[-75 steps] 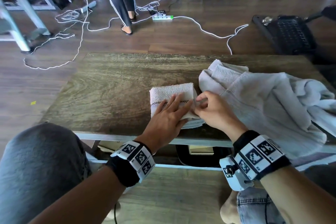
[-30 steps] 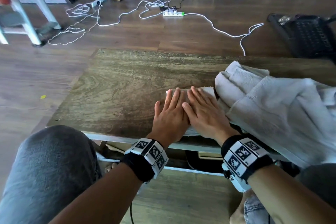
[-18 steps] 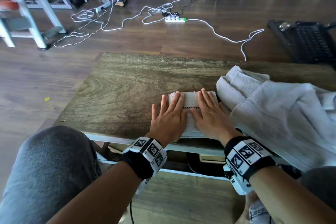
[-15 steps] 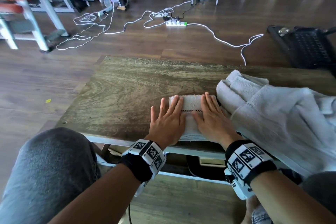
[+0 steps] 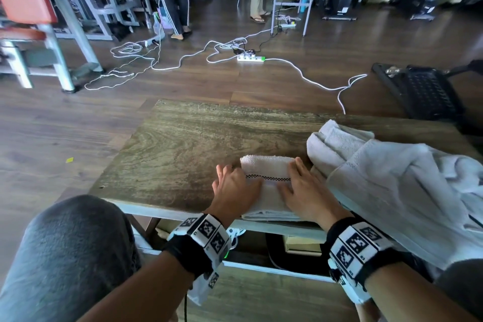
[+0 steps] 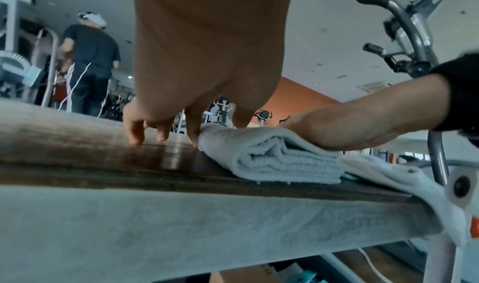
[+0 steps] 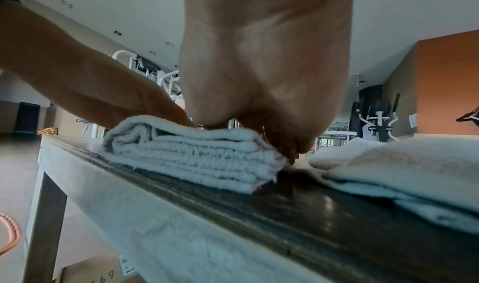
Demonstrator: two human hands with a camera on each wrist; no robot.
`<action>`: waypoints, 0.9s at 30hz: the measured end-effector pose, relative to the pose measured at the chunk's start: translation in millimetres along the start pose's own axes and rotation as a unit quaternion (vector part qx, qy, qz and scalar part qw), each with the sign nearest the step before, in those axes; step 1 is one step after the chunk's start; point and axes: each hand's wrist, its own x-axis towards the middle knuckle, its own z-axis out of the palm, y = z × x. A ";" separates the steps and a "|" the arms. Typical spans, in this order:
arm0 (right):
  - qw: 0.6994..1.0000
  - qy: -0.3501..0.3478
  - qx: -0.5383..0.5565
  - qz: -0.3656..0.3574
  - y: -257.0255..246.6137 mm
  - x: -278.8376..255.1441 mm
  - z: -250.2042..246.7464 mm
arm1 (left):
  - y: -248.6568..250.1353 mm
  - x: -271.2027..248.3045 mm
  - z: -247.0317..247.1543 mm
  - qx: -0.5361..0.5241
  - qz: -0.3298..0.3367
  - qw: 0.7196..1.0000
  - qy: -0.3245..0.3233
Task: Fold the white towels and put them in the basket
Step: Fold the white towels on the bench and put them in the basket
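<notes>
The folded towel [image 5: 266, 183] lies on the table [image 5: 183, 144] at its near edge, between the two hands. The left hand [image 5: 234, 192] rests on the towel's left end with fingers [image 6: 134, 127] curving down over the side, their tips touching the wood just beside the fold. The right hand [image 5: 304, 191] mirrors it on the right end, its fingers [image 7: 290, 144] bent down along the stacked layers. Both look poised to scoop under; whether any fingertip is already beneath the towel I cannot tell.

The towel is thick terry, soft and light, folded into several loose layers that show at the near edge. It should squash under pressure and sag or fan open if lifted by one end only. The safest hold is likely from both ends at once, fingers under the bottom layer and thumbs on top, squeezing the stack together.

Just right of the right hand sits the pile [image 5: 392, 180] of unfolded towels, touching or nearly touching the folded one; a drag could snag it. No basket can be told with certainty in these views.
</notes>
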 end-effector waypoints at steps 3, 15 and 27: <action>0.998 0.005 0.066 -0.003 -2.6 -1.7 -6.0 | -0.2 -0.6 -5.2 -0.097 -0.005 0.995 0.032; 0.941 0.043 0.325 0.086 -19.2 -45.4 -61.8 | 30.9 -46.5 -89.8 -0.394 0.069 0.916 -0.016; 0.840 0.122 0.526 0.051 -127.2 -100.0 -97.9 | 15.4 -137.2 -183.4 -0.510 0.046 0.858 0.038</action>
